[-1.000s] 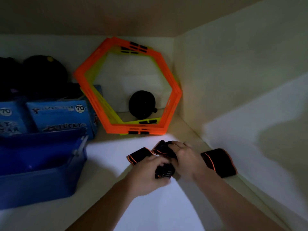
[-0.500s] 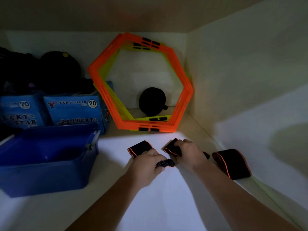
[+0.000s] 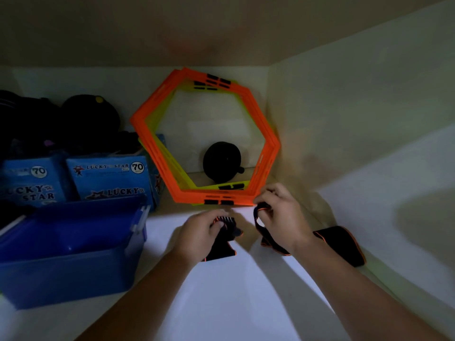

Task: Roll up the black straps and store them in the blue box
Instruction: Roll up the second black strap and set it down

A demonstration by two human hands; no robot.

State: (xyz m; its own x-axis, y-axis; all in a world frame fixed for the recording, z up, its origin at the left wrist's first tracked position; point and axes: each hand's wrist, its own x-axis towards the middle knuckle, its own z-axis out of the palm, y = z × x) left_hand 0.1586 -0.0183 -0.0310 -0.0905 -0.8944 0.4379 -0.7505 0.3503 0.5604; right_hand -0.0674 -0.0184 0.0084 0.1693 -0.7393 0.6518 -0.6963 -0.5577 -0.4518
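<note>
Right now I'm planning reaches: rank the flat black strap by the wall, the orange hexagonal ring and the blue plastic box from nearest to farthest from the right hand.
1. Flat black strap, just right of the right hand.
2. Orange hexagonal ring, behind.
3. Blue plastic box, far left.

Box (image 3: 73, 262) left of straps (image 3: 220, 244), hexagon frames (image 3: 204, 141) behind

Both my bare forearms reach forward side by side. My left hand (image 3: 199, 232) curls palm-down, fingers (image 3: 219, 223) closed in a grip. My right hand (image 3: 283, 217) is raised slightly higher, its fingers (image 3: 267, 196) bent and pinching.
</note>
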